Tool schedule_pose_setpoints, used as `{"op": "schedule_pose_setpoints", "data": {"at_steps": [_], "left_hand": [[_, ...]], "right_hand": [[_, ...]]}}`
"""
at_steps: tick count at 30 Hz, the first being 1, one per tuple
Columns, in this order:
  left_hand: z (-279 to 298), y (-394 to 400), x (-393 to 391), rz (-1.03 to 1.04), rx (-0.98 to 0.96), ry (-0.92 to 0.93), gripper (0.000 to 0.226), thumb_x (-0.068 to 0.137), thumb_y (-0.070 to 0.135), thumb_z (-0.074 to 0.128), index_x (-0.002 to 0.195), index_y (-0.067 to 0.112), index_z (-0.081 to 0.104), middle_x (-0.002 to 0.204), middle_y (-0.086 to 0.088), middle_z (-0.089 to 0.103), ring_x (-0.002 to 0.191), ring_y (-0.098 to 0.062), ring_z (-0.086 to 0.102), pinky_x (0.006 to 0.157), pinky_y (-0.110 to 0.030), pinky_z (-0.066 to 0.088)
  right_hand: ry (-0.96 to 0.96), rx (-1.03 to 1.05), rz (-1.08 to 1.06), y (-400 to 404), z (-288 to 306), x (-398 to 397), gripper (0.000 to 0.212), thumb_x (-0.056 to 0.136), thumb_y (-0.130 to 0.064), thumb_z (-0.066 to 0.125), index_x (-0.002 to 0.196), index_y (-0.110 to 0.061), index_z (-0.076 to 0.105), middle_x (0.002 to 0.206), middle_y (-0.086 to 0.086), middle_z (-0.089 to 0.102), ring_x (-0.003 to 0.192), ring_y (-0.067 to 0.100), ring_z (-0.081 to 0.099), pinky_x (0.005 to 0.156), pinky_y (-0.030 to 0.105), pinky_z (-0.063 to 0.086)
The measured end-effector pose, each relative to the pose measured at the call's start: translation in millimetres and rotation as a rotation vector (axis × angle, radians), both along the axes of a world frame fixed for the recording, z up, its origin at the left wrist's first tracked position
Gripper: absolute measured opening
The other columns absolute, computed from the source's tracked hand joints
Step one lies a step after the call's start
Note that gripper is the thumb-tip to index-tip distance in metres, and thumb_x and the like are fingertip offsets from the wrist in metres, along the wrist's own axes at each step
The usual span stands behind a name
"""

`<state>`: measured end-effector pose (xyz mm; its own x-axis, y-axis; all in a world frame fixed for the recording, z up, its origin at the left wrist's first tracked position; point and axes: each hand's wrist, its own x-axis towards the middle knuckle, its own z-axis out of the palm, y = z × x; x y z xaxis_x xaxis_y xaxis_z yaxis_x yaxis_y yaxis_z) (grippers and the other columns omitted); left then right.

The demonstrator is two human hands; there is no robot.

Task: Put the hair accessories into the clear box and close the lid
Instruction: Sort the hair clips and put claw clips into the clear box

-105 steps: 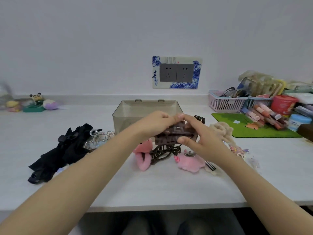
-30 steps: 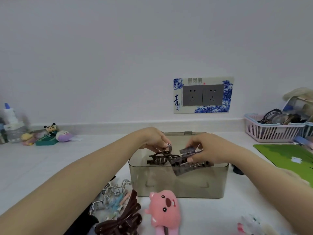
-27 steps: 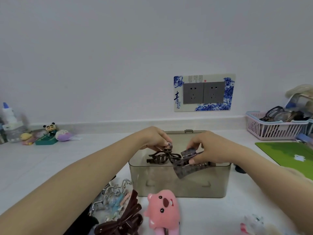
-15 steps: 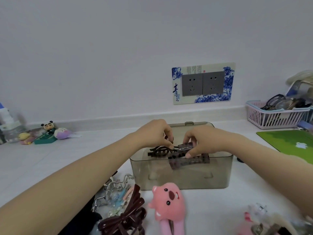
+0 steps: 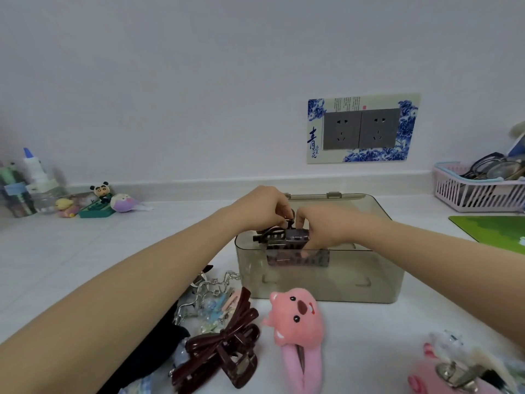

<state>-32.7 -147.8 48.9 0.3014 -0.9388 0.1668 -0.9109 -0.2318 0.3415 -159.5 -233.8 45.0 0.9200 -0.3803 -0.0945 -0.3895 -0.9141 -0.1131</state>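
The clear smoky box (image 5: 335, 280) stands open on the white counter, its lid tipped back behind it. Over its left part, my left hand (image 5: 262, 207) pinches a dark openwork claw clip (image 5: 268, 236). My right hand (image 5: 326, 224) grips a brown rectangular claw clip (image 5: 295, 237) that dips below the box's rim. In front of the box lie a pink plush pig clip (image 5: 295, 322), a dark red bow claw clip (image 5: 224, 348), a silver metal clip (image 5: 210, 291), black fabric (image 5: 153, 354) and more pink and white clips (image 5: 454, 368) at the lower right.
Small figurines (image 5: 99, 203) and bottles (image 5: 31, 183) stand at the far left by the wall. A pink basket (image 5: 471, 191) with glasses sits at the far right, next to a green mat (image 5: 494, 228). A wall socket panel (image 5: 362, 129) is behind the box.
Both hands carried their clips from in front of the box to over it, then lowered them; the brown clip now dips below the rim.
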Motion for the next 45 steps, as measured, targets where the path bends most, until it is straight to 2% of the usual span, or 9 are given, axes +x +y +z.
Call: {"op": "schedule_pose_setpoints", "data": {"at_steps": [4, 9, 14, 19, 24, 29, 33, 38, 45], "left_hand": [[5.3, 11.6, -0.1, 0.022, -0.052, 0.049, 0.016, 0.077, 0.011, 0.071, 0.093, 0.011, 0.073, 0.091, -0.002, 0.072, 0.079, -0.010, 0.060, 0.079, -0.025, 0.050], [10.6, 23.8, -5.6, -0.002, 0.091, 0.021, 0.013, 0.072, 0.017, 0.077, 0.084, 0.015, 0.073, 0.071, 0.012, 0.063, 0.067, -0.003, 0.057, 0.071, -0.023, 0.048], [9.2, 24.5, -7.6, 0.008, 0.167, -0.080, 0.018, 0.070, 0.019, 0.078, 0.085, 0.014, 0.071, 0.068, 0.015, 0.059, 0.069, -0.009, 0.058, 0.072, -0.028, 0.050], [8.4, 24.4, -6.0, 0.029, 0.161, -0.099, 0.014, 0.071, 0.016, 0.077, 0.084, 0.012, 0.074, 0.067, 0.011, 0.060, 0.071, -0.011, 0.057, 0.062, -0.019, 0.043], [5.9, 23.2, -7.6, 0.043, 0.137, -0.114, 0.014, 0.072, 0.015, 0.076, 0.085, 0.010, 0.074, 0.072, 0.003, 0.064, 0.071, -0.013, 0.056, 0.060, -0.018, 0.042], [6.5, 25.1, -10.1, 0.059, 0.127, -0.146, 0.020, 0.073, 0.015, 0.075, 0.093, 0.010, 0.073, 0.083, -0.001, 0.067, 0.077, -0.014, 0.056, 0.066, -0.025, 0.043], [11.6, 35.7, -14.2, 0.067, 0.030, -0.101, 0.014, 0.077, 0.016, 0.072, 0.091, 0.013, 0.072, 0.093, -0.002, 0.070, 0.089, -0.017, 0.062, 0.077, -0.029, 0.048], [19.3, 68.4, -32.9, 0.088, -0.110, -0.014, 0.007, 0.080, 0.016, 0.068, 0.085, 0.019, 0.071, 0.087, 0.003, 0.070, 0.087, -0.015, 0.065, 0.075, -0.026, 0.049], [10.5, 137.5, -74.1, 0.113, -0.158, 0.050, 0.006, 0.080, 0.025, 0.068, 0.085, 0.024, 0.072, 0.085, 0.011, 0.066, 0.077, -0.007, 0.059, 0.067, -0.017, 0.044]], "right_hand": [[-0.076, 0.193, -0.066, -7.2, -3.6, -2.9, 0.053, 0.067, -0.027, 0.080, 0.105, -0.019, 0.045, 0.087, -0.001, 0.063, 0.054, 0.008, 0.054, 0.049, 0.021, 0.037], [-0.192, 0.412, -0.093, -10.1, -6.3, 0.7, 0.043, 0.070, -0.016, 0.078, 0.097, -0.015, 0.045, 0.082, 0.007, 0.070, 0.053, 0.011, 0.063, 0.046, 0.015, 0.043], [-0.293, 0.568, -0.070, -4.2, -9.3, 6.6, 0.037, 0.074, -0.005, 0.074, 0.088, -0.012, 0.041, 0.089, 0.020, 0.068, 0.057, 0.021, 0.062, 0.062, 0.028, 0.053], [-0.298, 0.567, -0.067, -9.2, -12.7, 6.2, 0.029, 0.077, -0.001, 0.070, 0.079, -0.015, 0.044, 0.078, 0.007, 0.062, 0.069, 0.027, 0.065, 0.079, 0.040, 0.055], [-0.314, 0.585, -0.076, -8.9, -11.8, 5.3, 0.028, 0.077, 0.006, 0.066, 0.079, -0.013, 0.046, 0.074, 0.004, 0.057, 0.064, 0.024, 0.064, 0.071, 0.033, 0.056], [-0.308, 0.596, -0.084, -5.7, -6.1, 3.1, 0.024, 0.078, 0.006, 0.064, 0.088, -0.008, 0.048, 0.074, 0.010, 0.061, 0.079, 0.035, 0.066, 0.080, 0.042, 0.057], [-0.409, 0.551, -0.085, -1.2, 7.2, -7.6, 0.019, 0.079, 0.004, 0.060, 0.093, -0.007, 0.054, 0.075, 0.005, 0.061, 0.062, 0.020, 0.063, 0.062, 0.026, 0.056], [-0.548, 0.258, 0.012, 28.6, 18.0, -34.7, 0.016, 0.079, -0.011, 0.062, 0.092, -0.019, 0.062, 0.085, -0.005, 0.062, 0.067, 0.001, 0.055, 0.059, 0.004, 0.042], [-0.682, 0.224, 0.210, 91.1, 3.8, -73.8, 0.017, 0.078, -0.007, 0.063, 0.092, -0.017, 0.065, 0.087, -0.003, 0.065, 0.074, 0.007, 0.058, 0.071, 0.014, 0.046]]}}
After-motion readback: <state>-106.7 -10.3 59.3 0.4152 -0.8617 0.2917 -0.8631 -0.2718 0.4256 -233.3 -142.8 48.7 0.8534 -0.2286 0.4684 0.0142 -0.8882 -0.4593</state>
